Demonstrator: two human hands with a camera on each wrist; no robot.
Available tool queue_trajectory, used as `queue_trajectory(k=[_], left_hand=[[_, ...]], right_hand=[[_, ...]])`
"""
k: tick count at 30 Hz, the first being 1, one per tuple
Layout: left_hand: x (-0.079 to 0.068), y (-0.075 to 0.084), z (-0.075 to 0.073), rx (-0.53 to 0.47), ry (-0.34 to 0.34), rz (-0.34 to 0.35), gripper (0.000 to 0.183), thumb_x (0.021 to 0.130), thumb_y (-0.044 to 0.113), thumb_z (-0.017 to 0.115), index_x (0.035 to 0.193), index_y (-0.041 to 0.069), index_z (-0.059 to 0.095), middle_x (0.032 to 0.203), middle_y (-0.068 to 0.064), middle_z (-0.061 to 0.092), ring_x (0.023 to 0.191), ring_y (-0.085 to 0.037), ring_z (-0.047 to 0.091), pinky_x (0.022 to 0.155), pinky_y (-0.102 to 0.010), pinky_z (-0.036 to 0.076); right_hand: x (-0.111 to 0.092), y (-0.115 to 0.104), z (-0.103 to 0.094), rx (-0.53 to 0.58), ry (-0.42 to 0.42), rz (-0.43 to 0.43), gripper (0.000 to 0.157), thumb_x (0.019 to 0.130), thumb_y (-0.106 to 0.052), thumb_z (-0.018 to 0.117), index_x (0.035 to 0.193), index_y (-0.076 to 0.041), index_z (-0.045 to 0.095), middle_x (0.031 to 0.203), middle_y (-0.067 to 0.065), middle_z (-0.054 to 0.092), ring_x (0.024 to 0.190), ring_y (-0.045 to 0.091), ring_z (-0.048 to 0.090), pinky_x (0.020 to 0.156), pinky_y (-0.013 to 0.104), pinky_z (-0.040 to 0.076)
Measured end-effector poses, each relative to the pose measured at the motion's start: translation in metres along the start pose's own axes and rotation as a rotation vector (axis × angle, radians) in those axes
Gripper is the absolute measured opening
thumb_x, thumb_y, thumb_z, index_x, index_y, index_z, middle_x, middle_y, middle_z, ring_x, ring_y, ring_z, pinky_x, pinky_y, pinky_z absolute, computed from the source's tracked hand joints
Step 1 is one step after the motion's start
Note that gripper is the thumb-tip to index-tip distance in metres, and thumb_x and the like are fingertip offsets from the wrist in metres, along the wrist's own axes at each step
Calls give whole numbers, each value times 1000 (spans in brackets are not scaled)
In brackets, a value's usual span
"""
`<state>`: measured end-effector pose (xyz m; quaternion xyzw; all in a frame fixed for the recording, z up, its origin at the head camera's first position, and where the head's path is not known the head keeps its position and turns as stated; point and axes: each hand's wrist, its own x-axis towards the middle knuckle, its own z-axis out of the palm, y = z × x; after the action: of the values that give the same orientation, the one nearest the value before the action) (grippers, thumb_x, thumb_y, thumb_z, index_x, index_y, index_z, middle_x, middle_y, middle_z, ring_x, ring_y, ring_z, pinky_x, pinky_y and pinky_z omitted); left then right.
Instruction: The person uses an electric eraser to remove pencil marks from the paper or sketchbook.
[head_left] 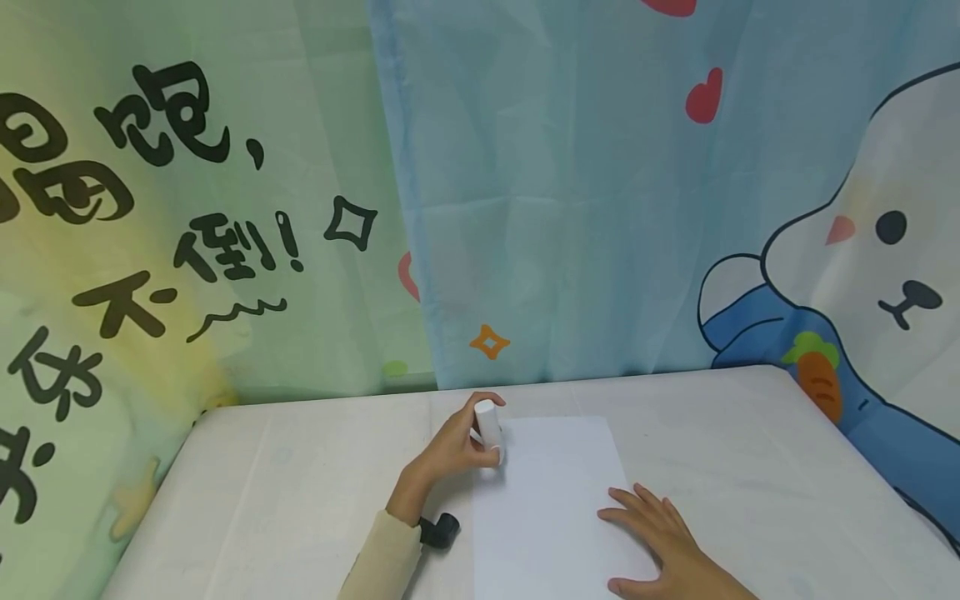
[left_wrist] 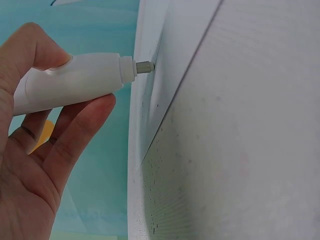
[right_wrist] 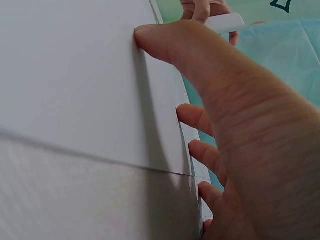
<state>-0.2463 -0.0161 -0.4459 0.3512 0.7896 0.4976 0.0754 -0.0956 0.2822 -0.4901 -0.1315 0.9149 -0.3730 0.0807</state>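
My left hand pinches a stubby white pen-shaped tool near the paper's far left corner. In the left wrist view the thumb lies on the button area of the tool, with fingers curled below. Its narrow metal tip points at the sheet of white paper; whether it touches cannot be told. My right hand spreads over the paper's right edge. In the right wrist view its thumb touches the sheet, and the other fingers reach to or past the edge.
Under the paper is a pale-covered table. A black wrist device sits at the left sleeve cuff. Behind the table hangs a printed curtain with lettering and a cartoon animal.
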Motion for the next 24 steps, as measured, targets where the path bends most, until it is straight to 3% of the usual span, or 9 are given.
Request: queue_trajectory(k=[3, 7, 20, 24], left_hand=[[-3, 14, -4, -1, 5, 13, 58, 76, -6, 66, 128, 0, 42, 93, -11, 56, 78, -18, 52, 66, -23, 50], [-4, 18, -5, 4, 16, 9, 57, 76, -7, 66, 128, -1, 43, 95, -12, 57, 78, -13, 51, 67, -27, 52], [-3, 17, -5, 5, 27, -12, 56, 79, -6, 63, 131, -1, 42, 98, -13, 57, 80, -16, 53, 68, -21, 49], [-2, 10, -4, 8, 21, -18, 57, 79, -6, 64, 132, -1, 41, 98, -13, 57, 80, -16, 53, 68, -21, 49]], right_hand=[[0, 1, 1, 2, 7, -10, 70, 75, -42, 79, 132, -10, 54, 148, 26, 35, 136, 53, 11, 103, 75, -5], [-1, 1, 1, 3, 15, -17, 70, 75, -42, 79, 131, -10, 54, 148, 26, 36, 136, 53, 11, 103, 75, -5], [0, -2, 0, 12, -5, 14, 72, 74, -43, 79, 132, -8, 54, 149, 27, 34, 136, 53, 9, 104, 75, -6], [0, -1, 0, 12, -3, 10, 72, 74, -43, 79, 132, -9, 54, 149, 26, 34, 136, 53, 9, 103, 75, -6]])
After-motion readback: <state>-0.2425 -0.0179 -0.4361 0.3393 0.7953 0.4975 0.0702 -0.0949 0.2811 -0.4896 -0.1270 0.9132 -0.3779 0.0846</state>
